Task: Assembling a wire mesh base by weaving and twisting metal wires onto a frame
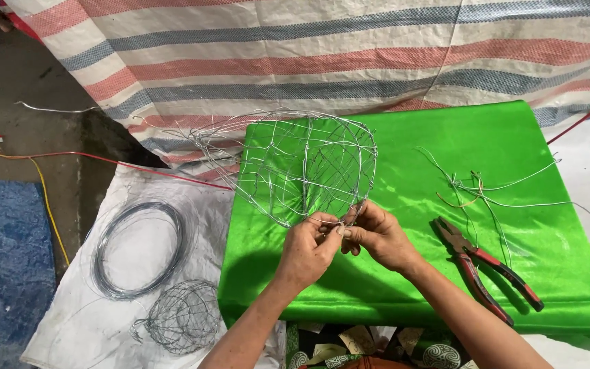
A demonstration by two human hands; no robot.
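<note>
Wire basket [306,167], pliers [487,268] beside, wire coil [139,247]

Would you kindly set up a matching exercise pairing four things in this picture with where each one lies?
Things:
1. pliers
2. coil of wire
3. finished wire ball
4. wire cage

Places:
A. on the white sheet, left of the green cloth, farther from the camera
B. at both hands, left hand and right hand
C. on the green cloth, right of the hands
D. on the white sheet, nearest the camera

Pairs: 1-C, 2-A, 3-D, 4-B
</note>
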